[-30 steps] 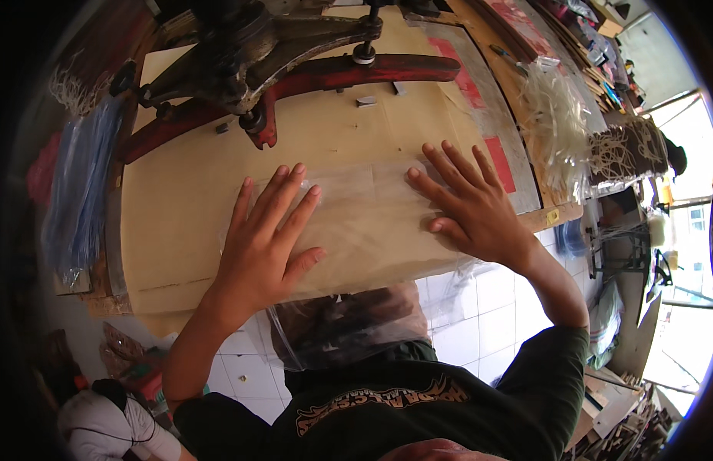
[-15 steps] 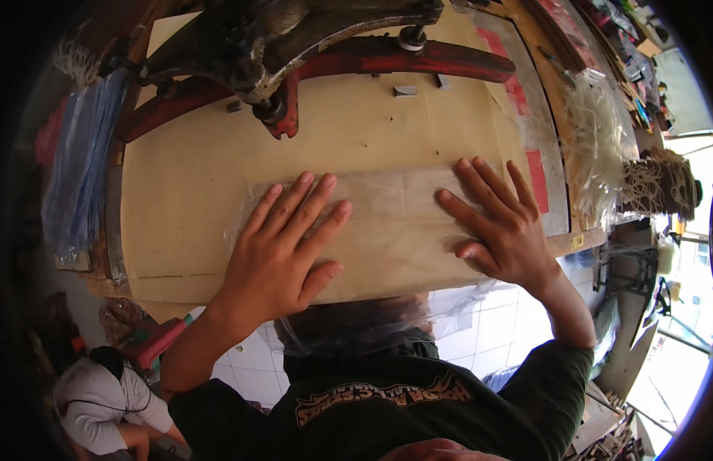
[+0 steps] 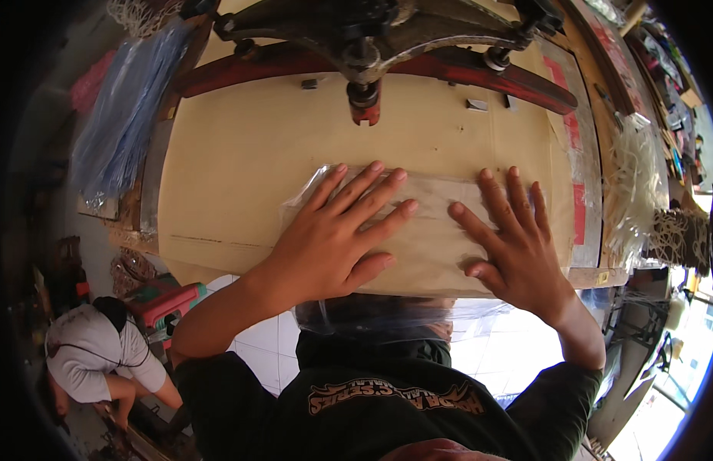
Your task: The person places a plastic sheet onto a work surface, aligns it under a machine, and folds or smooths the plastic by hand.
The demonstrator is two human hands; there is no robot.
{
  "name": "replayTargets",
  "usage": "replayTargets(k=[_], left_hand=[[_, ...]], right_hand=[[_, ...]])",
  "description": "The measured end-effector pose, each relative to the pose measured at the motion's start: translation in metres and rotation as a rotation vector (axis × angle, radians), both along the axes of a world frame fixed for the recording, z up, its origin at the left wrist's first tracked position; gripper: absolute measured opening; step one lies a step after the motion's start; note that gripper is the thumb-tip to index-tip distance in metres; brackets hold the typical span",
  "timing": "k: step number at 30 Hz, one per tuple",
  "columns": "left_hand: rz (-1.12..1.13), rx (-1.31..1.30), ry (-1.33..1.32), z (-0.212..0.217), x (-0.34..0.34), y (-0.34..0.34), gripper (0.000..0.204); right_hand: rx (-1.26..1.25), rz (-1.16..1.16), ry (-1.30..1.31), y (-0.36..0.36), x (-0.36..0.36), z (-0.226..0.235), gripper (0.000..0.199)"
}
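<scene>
Clear plastic film: a thin see-through sheet (image 3: 433, 250), lying flat on the near part of the counter (image 3: 233, 169), whose top is covered in tan paper or board; it is directly beneath the hands, and its near part droops over the front edge toward the wearer
Long axis: the part on the counter looks longer from left to right than from front to back; the full length cannot be told, since the hands hide part of it and the overhang is hard to trace
Left hand: palm down (image 3: 345, 230), fingers fanned wide and pointing away from the body, touching the film near its left end, with a clear corner showing just beyond it; nothing grasped
Right hand: palm down (image 3: 520, 242), fingers likewise spread, resting at the film's right part and hiding that end; nothing grasped
Nearer hand: neither, as both touch the film, one toward each end, with a strip of film showing between and the two index fingertips near each other
Red metal bar: a long curved bar (image 3: 249, 71) spanning the counter beyond the film, well apart from the fingertips
Small grey block: a little piece (image 3: 477, 104) on the far part of the counter, near the bar
Plastic strips: a bluish clear bundle (image 3: 133, 111) at the counter's left side
</scene>
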State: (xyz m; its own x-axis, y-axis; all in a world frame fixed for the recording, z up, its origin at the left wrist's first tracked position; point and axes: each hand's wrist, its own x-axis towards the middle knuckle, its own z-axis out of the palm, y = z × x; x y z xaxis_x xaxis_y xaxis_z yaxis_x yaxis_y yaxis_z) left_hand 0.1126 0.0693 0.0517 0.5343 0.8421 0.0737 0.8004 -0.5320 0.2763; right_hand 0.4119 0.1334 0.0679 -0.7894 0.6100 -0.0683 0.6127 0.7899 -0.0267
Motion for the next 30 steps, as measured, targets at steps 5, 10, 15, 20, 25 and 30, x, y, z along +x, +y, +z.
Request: replayTargets(k=[5, 10, 15, 20, 25, 30], left_hand=[[-0.056, -0.026, -0.086, 0.000, -0.011, 0.006, 0.062], [-0.048, 0.032, -0.010, 0.002, -0.018, 0.001, 0.064], [-0.039, 0.022, 0.009, 0.003, -0.024, -0.001, 0.063], [-0.038, -0.045, -0.011, 0.004, -0.019, 0.002, 0.059], [-0.016, -0.077, 0.005, 0.008, -0.017, 0.000, 0.058], [-0.017, -0.092, 0.005, 0.009, -0.016, 0.003, 0.059]], right_hand=[[-0.005, 0.017, 0.012, 0.002, 0.004, 0.000, 0.066], [0.024, 0.022, 0.014, 0.003, 0.003, -0.002, 0.067], [0.005, -0.002, 0.012, 0.001, 0.002, -0.003, 0.067], [-0.046, -0.022, 0.039, 0.000, 0.006, -0.002, 0.067], [-0.094, -0.022, 0.151, 0.008, 0.008, 0.013, 0.056], [-0.057, -0.216, 0.340, 0.034, 0.039, 0.025, 0.043]])
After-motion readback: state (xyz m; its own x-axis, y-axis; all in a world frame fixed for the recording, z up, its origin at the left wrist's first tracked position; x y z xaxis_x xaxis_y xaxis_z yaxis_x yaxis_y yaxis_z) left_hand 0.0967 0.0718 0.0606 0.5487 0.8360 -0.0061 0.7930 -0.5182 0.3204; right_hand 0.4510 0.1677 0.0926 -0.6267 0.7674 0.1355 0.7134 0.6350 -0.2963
